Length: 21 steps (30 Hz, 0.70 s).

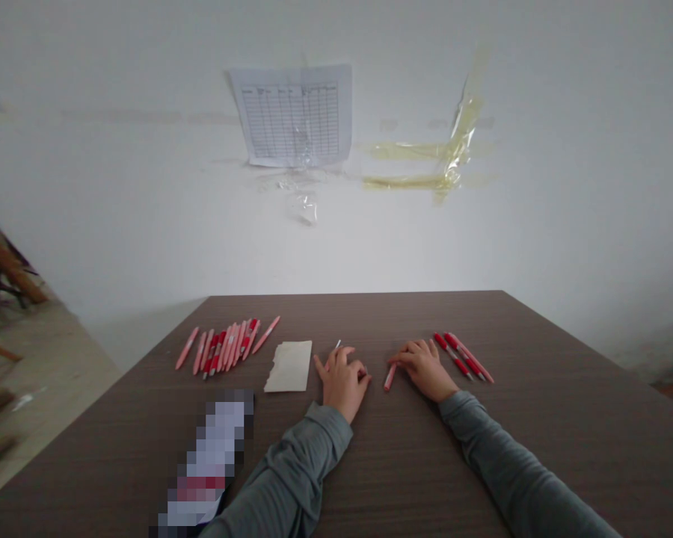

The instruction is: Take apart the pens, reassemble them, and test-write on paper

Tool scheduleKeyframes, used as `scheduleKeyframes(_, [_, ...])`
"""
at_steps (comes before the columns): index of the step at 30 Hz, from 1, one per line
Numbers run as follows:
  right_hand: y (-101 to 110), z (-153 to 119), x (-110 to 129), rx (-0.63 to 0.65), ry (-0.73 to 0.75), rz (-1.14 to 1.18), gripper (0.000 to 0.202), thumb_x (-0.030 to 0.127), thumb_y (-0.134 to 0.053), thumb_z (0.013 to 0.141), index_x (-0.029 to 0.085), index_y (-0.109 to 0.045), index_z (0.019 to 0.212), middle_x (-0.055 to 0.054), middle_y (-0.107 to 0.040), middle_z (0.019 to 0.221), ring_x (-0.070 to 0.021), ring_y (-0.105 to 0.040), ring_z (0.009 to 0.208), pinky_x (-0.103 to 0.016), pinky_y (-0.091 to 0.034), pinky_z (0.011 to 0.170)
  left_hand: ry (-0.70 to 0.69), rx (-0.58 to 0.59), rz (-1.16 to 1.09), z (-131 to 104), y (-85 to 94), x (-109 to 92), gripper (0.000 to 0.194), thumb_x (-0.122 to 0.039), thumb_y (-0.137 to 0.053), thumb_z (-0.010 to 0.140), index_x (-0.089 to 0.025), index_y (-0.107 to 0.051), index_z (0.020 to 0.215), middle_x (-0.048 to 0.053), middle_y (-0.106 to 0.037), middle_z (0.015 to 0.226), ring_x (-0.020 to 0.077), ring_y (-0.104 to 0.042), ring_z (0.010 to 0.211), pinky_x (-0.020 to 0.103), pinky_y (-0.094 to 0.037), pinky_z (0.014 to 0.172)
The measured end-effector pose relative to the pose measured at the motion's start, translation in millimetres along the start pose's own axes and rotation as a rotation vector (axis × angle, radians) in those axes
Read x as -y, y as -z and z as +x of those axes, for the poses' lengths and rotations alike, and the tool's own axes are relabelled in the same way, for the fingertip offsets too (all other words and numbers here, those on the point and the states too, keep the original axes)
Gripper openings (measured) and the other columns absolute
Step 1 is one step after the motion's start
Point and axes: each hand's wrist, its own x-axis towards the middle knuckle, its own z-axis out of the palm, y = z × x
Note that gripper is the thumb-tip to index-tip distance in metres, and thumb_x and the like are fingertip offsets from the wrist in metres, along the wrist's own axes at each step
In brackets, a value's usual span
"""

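My left hand (345,382) rests on the table with its fingers curled over a pen. Only the pen's pale tip (338,344) shows beyond the fingers, and the rest is mostly covered. To the right, my right hand (426,370) has its fingertips closed on a pink pen (389,379), whose lower end sticks out toward me. Beside the right hand lie a few red and pink pens (463,355), slanted side by side. A torn-edged piece of cream paper (289,368) lies just left of my left hand.
A row of several pink and red pens (229,345) lies at the table's back left. A blurred-out pale object (213,448) is on the front left, near my left sleeve. The brown table (404,463) meets a white wall with a taped printed sheet (292,112).
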Motion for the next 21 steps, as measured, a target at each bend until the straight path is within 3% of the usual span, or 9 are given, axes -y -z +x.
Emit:
scheduleKeyframes(7, [-1.5,-0.5,2.7,-0.012,0.013,0.043,0.028,0.027,-0.049,0.089,0.039,-0.067,0.106,-0.003,-0.063,0.099,-0.0235,-0.048,0.103,-0.061,-0.016,0.105,0.004,0.000,0.001,0.4,-0.4,0.1,0.004,-0.028,-0.068,0.072,-0.026,-0.067,0.075,0.002,-0.054,0.124,0.0253,-0.040,0.125,0.068,-0.009,0.107])
scheduleKeyframes(14, [9.8,-6.3,7.9,0.013,0.058,0.092,0.022,0.041,-0.057,0.084,0.037,-0.068,0.103,-0.004,-0.063,0.102,-0.0257,-0.046,0.107,-0.059,-0.019,0.104,0.002,-0.011,0.006,1.0,-3.6,2.3,0.007,-0.030,-0.069,0.072,-0.026,-0.066,0.078,0.002,-0.054,0.126,0.0254,-0.040,0.125,0.068,-0.009,0.107])
scheduleKeyframes(21, [9.5,-5.9,12.4,0.044,0.062,0.093,0.021,0.045,-0.058,0.082,0.038,-0.069,0.100,-0.003,-0.063,0.105,-0.0262,-0.044,0.110,-0.064,-0.010,0.105,-0.004,-0.046,0.004,-3.1,3.0,7.8,0.007,-0.031,-0.066,0.075,-0.027,-0.067,0.080,0.003,-0.054,0.124,0.0253,-0.041,0.123,0.064,-0.015,0.108])
